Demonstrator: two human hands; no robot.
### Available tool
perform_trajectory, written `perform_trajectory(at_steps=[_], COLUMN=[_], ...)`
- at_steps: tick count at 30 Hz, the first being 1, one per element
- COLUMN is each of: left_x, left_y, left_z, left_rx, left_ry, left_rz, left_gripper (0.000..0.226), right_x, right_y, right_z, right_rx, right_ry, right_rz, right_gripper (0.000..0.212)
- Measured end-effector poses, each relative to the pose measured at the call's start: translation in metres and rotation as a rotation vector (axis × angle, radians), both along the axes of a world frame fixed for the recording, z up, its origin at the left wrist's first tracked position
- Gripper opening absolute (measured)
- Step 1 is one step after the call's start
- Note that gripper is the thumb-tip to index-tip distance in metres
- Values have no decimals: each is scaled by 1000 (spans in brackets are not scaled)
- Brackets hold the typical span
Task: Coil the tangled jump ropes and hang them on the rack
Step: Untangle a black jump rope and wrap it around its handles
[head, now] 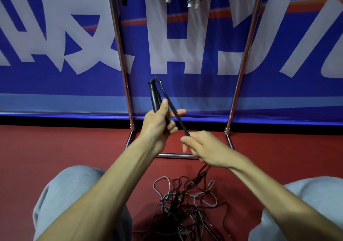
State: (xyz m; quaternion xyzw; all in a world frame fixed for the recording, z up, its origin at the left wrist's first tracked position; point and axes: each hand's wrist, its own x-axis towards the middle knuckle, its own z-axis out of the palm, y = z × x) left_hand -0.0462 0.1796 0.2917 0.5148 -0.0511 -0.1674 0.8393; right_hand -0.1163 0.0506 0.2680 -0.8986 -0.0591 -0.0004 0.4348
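Even light, perhaps blurred, warped edges.

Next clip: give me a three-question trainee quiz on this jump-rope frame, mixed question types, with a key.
1. True or false: the left hand grips the black handles.
2. What does the right hand hold? A) the black rope B) a ball C) nothing
3. Fill in: the tangled pile lies on the ___.
Key: 1 true; 2 A; 3 red floor, between the person's knees.
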Motion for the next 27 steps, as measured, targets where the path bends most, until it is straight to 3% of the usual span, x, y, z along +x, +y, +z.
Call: perform_trajectory(at_steps=[4,7,10,13,17,20,23,27], left_x=[10,13,17,21,16,11,1,-15], left_y=[3,7,7,7,4,-3,-10,-11], left_z=[-3,-5,-13,-20,-20,-21,-19,-7], left_rx=[-46,95,407,705,1176,1376,1329,1217], left_ry=[12,-64,-267,-461,-674,-746,-784,-843], left_rz=[89,112,148,77,-78,-276,-460,-475], left_gripper=[20,18,21,26,40,47,57,85], right_x=[-5,-8,-10,-15,-16,-16,-18,-16], right_y=[0,-6,-16,-30,-53,-66,-71,-76], right_z=[-4,-1,7,19,30,36,42,43], right_rx=[-197,-369,-510,-470,-429,-385,-324,-213], right_ry=[155,191,198,181,-14,-180,-259,-289], right_rz=[78,114,148,141,19,-159,-309,-478], right_gripper=[44,39,37,34,28,33,39,48])
